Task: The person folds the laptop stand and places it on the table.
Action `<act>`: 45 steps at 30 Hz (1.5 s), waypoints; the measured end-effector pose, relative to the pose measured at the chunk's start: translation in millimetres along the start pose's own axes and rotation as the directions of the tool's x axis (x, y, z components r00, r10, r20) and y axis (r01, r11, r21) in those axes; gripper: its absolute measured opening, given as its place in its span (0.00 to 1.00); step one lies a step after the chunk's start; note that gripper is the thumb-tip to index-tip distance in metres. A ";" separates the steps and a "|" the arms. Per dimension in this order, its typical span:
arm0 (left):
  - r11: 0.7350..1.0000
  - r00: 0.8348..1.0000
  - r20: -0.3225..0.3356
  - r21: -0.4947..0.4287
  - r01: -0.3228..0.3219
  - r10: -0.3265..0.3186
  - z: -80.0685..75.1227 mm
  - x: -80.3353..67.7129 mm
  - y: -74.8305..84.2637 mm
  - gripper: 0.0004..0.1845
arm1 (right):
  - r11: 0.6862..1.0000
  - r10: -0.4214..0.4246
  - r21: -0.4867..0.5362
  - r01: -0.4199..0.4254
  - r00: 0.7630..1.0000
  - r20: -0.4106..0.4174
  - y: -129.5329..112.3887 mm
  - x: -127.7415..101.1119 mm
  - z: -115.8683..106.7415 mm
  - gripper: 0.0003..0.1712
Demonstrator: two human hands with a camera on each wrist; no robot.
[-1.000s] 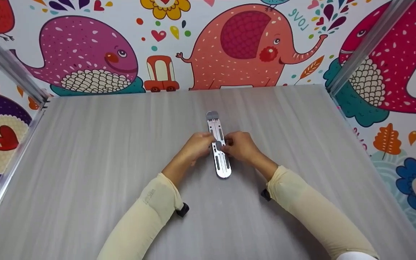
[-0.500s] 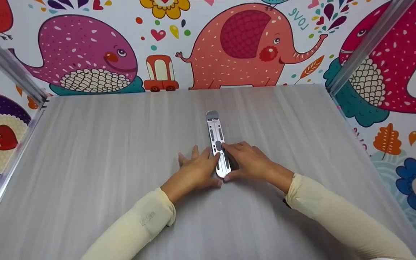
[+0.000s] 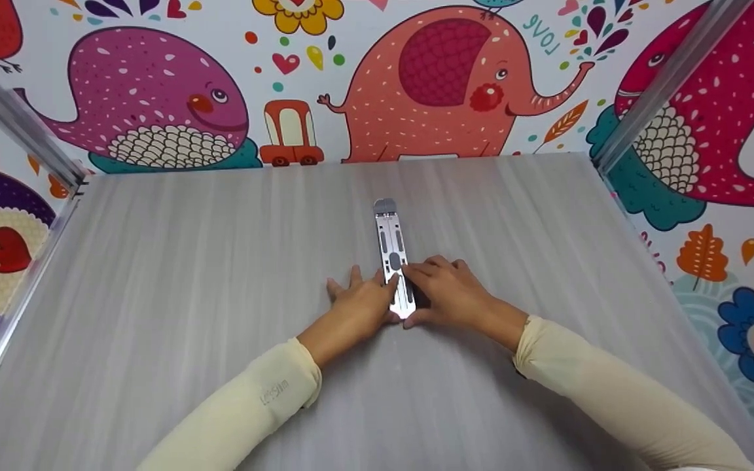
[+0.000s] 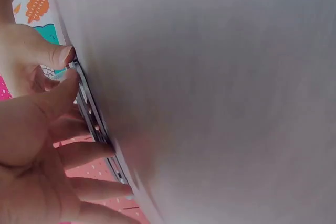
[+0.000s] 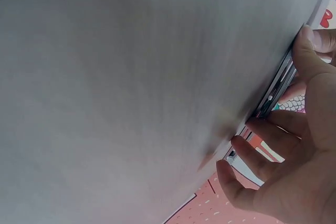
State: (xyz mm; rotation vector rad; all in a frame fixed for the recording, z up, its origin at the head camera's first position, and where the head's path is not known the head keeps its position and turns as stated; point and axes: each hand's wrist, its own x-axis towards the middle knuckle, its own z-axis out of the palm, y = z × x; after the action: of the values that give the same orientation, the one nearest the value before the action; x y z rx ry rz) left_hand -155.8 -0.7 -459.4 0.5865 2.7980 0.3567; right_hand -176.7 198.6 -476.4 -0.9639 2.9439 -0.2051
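Observation:
A folded metal laptop stand [image 3: 390,239], silver with slots and grey pads, lies lengthwise on the table between both hands. The left hand [image 3: 360,307] holds its near part from the left: one finger rests over the top, the thumb is at the near end, other fingers spread outward. From the right, the right hand [image 3: 452,291] grips the same part, thumb at the near corner and fingers along the side. In the left wrist view the stand's edge [image 4: 92,114] runs beside the fingers. The right wrist view shows the right fingers [image 5: 262,129] bent against the stand [image 5: 278,85].
The grey wood-grain table [image 3: 187,275] extends around the hands. A wall with cartoon animals [image 3: 442,85] closes off the back, with metal posts [image 3: 671,85] at the corners. A metal rail [image 3: 20,307] borders the left edge.
Both hands have slid from the stand's middle toward its near end, the left one spreading its fingers. Over the last half second the stand shifted slightly away and its near end looks squarer.

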 end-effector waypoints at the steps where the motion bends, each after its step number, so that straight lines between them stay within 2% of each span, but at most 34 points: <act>1: 1.000 1.000 0.007 -0.003 0.002 -0.002 -0.9 2.3 -1.6 0.41 | 1.000 0.008 -0.001 -0.008 1.000 0.005 0.6 1.9 0.1 0.59; 7: 0.998 1.000 0.001 -0.054 -0.021 0.021 -1.6 17.4 -14.1 0.41 | 0.998 0.057 0.021 -0.058 0.997 0.059 4.1 17.5 -3.1 0.58; 14: 0.997 0.997 -0.035 -0.021 -0.074 0.073 -4.4 28.9 -22.6 0.39 | 0.996 0.052 0.068 -0.056 0.996 0.067 7.1 27.3 -7.2 0.55; 23: 0.996 0.997 -0.043 -0.045 -0.072 0.070 -5.0 28.6 -25.2 0.38 | 0.993 0.032 0.107 -0.039 0.997 0.064 7.1 28.1 -2.0 0.55; 31: 0.992 0.996 -0.056 -0.100 -0.080 0.075 -9.7 29.0 -24.6 0.40 | 0.994 0.023 0.109 -0.029 0.998 0.058 6.8 25.8 -10.4 0.54; 38: 0.987 0.991 -0.084 -0.117 -0.109 0.099 -11.7 28.3 -24.3 0.40 | 0.989 0.015 0.146 -0.032 0.993 0.115 12.6 22.8 -19.1 0.59; 45: 0.989 0.992 -0.079 -0.102 -0.109 0.101 -8.5 29.2 -22.5 0.39 | 0.983 0.008 0.180 -0.035 0.988 0.152 17.2 22.3 -20.1 0.57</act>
State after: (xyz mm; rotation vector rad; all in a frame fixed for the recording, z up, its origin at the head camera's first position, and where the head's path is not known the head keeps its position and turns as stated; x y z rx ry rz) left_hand -192.2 -9.9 -463.8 0.7121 2.8030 0.5555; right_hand -206.3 201.5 -458.7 -0.8807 2.7401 -0.3755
